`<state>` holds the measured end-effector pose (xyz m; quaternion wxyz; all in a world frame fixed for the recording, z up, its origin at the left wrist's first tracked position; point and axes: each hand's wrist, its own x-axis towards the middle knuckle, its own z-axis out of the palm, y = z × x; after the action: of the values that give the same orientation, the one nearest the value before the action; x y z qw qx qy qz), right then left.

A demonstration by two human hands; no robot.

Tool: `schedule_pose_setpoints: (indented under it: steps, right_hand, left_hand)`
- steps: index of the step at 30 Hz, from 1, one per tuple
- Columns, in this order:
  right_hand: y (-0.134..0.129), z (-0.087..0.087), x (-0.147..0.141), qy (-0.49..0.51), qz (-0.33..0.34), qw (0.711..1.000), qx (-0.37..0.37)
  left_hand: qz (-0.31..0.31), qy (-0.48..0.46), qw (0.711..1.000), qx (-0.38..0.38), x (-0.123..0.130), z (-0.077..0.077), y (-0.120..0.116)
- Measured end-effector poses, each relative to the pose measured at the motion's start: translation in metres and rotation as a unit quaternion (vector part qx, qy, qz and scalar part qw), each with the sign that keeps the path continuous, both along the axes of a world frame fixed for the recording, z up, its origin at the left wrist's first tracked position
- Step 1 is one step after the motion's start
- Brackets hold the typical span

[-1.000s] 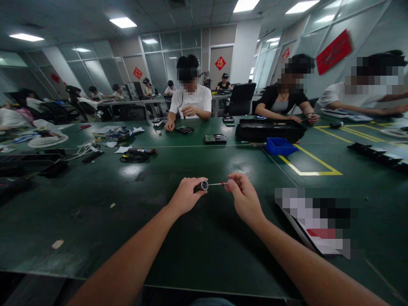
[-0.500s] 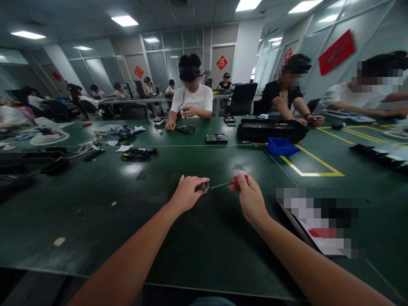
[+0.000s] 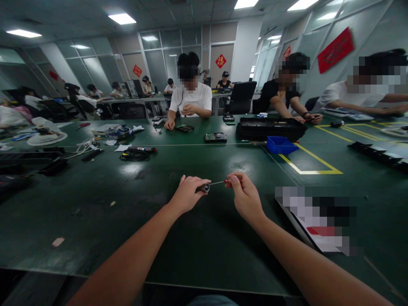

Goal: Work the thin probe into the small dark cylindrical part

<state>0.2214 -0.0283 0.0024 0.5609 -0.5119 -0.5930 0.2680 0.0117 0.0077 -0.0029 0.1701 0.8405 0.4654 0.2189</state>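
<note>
Above the green table (image 3: 204, 255), my left hand (image 3: 186, 194) is closed around a small dark cylinder with a silver-rimmed round end (image 3: 207, 187); the rest of it is hidden by my fingers. My right hand (image 3: 247, 193) pinches the red handle of a thin screwdriver (image 3: 218, 182). Its metal shaft points left, and the tip is at the upper edge of the cylinder's end. Whether the tip touches or enters it, I cannot tell.
A blue bin (image 3: 281, 145) stands ahead to the right, in front of a long black casing (image 3: 270, 128). A hard drive (image 3: 216, 137) lies ahead, bundled black cables (image 3: 135, 154) farther left. A partly blurred booklet (image 3: 306, 219) lies beside my right forearm. Co-workers sit across the table.
My right hand has shifted slightly left, bringing the screwdriver's tip to the cylinder's end; its red handle shows more now. The left hand stays nearly in place, the cylinder turned slightly.
</note>
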Motion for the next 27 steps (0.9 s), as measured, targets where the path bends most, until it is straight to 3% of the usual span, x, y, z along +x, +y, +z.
schedule_pose_setpoints:
  steps: [10,16,22,27]
  right_hand:
    - [-0.001,0.004,0.001,-0.065,-0.046,0.997,0.003]
    - [-0.001,0.003,0.002,-0.052,-0.056,0.997,0.008]
    - [-0.006,0.009,0.003,-0.025,-0.062,0.997,0.029]
    - [-0.008,0.013,0.002,-0.005,-0.086,0.994,0.065]
  left_hand:
    - [0.017,-0.022,0.999,-0.022,-0.001,0.001,0.001]
    - [0.038,-0.122,0.991,-0.038,0.001,0.002,0.002]
    - [0.084,-0.247,0.961,-0.096,-0.001,0.003,0.002]
    - [0.075,-0.197,0.969,-0.129,0.010,0.018,-0.011]
